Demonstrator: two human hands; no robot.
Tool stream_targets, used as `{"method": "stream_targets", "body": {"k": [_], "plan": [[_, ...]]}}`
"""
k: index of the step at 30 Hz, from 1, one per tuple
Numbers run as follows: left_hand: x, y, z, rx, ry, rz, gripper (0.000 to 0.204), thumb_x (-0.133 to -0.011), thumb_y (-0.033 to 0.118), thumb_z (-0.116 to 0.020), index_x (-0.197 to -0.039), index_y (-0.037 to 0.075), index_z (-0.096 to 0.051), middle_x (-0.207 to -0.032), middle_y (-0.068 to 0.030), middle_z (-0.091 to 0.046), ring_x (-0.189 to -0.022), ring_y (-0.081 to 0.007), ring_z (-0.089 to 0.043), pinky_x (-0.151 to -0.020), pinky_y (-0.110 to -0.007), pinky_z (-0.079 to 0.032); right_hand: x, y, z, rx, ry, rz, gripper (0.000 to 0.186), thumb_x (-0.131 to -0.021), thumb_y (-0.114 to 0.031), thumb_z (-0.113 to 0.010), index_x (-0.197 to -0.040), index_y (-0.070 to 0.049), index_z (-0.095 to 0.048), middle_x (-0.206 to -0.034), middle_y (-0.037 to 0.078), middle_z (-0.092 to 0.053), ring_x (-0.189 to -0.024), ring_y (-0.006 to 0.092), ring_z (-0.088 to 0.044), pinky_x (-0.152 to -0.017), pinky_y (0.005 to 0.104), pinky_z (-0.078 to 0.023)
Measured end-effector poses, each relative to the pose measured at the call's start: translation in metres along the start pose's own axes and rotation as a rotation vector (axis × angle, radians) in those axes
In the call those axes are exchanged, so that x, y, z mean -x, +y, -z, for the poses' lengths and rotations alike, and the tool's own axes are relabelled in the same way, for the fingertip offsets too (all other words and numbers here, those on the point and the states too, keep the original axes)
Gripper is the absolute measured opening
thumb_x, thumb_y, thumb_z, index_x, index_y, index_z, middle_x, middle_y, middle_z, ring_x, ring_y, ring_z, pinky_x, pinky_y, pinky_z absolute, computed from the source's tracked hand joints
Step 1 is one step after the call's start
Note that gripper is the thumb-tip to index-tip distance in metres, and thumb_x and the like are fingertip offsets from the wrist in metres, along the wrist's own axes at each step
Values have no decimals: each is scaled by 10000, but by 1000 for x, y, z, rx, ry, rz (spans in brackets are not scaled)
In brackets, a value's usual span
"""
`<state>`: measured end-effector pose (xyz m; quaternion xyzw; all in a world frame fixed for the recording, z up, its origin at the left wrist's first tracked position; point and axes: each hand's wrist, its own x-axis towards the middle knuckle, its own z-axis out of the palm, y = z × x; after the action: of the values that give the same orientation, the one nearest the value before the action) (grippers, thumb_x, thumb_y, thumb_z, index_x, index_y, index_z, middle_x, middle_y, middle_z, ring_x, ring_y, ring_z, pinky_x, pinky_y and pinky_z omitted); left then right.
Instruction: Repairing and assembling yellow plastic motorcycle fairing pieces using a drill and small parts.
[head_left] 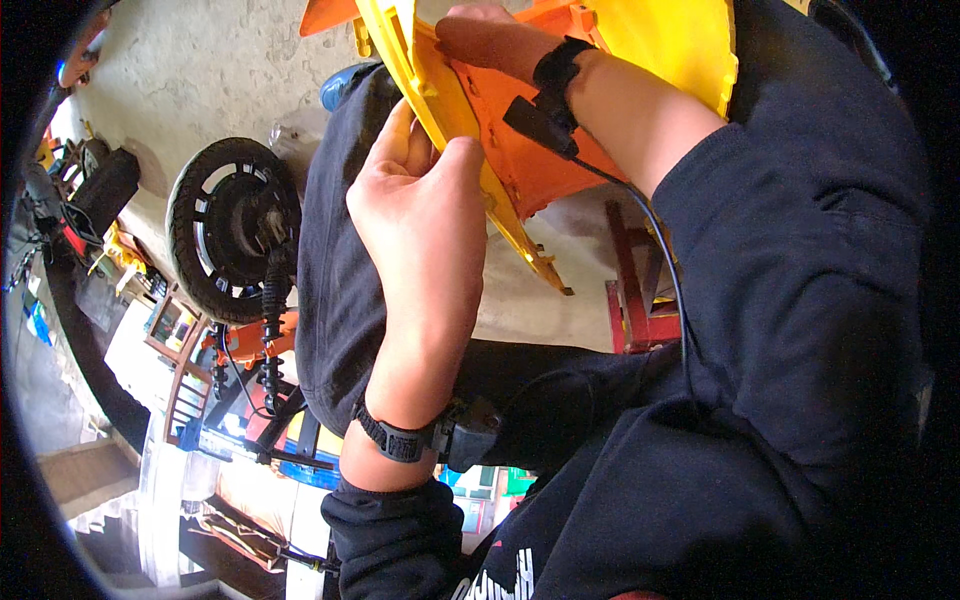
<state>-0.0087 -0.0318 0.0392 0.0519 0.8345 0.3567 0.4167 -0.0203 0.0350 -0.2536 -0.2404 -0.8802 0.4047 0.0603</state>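
A curved plastic body panel, yellow along its edge [520, 235] and orange on its inner face [545, 150], leans over my lap at the top of the view. My left hand [425, 215] grips the yellow edge, thumb on the near side and fingers behind it. Against the orange inner side, close to the top rim, my right hand [485, 40] is curled. Its fingertips are partly hidden, and what they hold cannot be made out. A black wrist strap [395, 435] circles my left wrist; another strap [560, 75] with a cabled black box is on my right.
A spoked-rim wheel with a black tyre [235, 230] stands left of my knee, beside a black spring shock absorber [272, 320]. A red metal frame [640, 320] is under the panel. More vehicle parts [100, 195] lie along the far left on the concrete floor [240, 60].
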Motion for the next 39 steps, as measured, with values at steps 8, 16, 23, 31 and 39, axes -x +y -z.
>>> {"method": "stream_targets", "body": {"k": [8,16,23,31,39], "plan": [[2,3,-28,57,-90,-7,411,-855,-85,-526,-1264,-93,-574,-1091,-72,-693,-951,-81,-638,-819,-217,-502,21,61,14,-74,-192,-85,196,-835,-216,-615,-910,-83,-738,-896,184,-711,-858,375,-695,-749,456,-558],[2,3,-26,119,-69,-39,450,-843,-121,-520,-1292,-97,-548,-1150,-96,-677,-1036,-113,-639,-904,-239,-489,26,44,-2,275,-131,-98,196,-907,-284,-557,-895,-181,-724,-867,52,-684,-822,268,-692,-682,450,-561],[-3,-15,-17,-97,32,-122,474,-795,7,-579,-1266,-45,-593,-1033,-136,-734,-944,-147,-695,-843,-291,-526,13,50,36,66,-154,-481,443,-909,-313,-578,-1250,-32,-539,-1232,182,-600,-1151,325,-579,-1001,428,-453],[-1,-26,-45,-107,50,-126,530,-803,85,-654,-1314,-14,-557,-1148,-218,-689,-1068,-263,-686,-932,-356,-519,-54,120,137,529,615,-907,565,-948,-168,-453,-1450,58,-327,-1307,279,-504,-1198,411,-531,-1062,468,-413],[5,-7,-45,-159,64,-70,568,-791,115,-633,-1344,24,-535,-1042,-250,-693,-983,-359,-691,-877,-424,-533,-68,170,151,197,423,-1245,539,-1000,-248,-400,-1478,-14,-311,-1397,268,-455,-1249,425,-506,-1027,540,-407]]}}
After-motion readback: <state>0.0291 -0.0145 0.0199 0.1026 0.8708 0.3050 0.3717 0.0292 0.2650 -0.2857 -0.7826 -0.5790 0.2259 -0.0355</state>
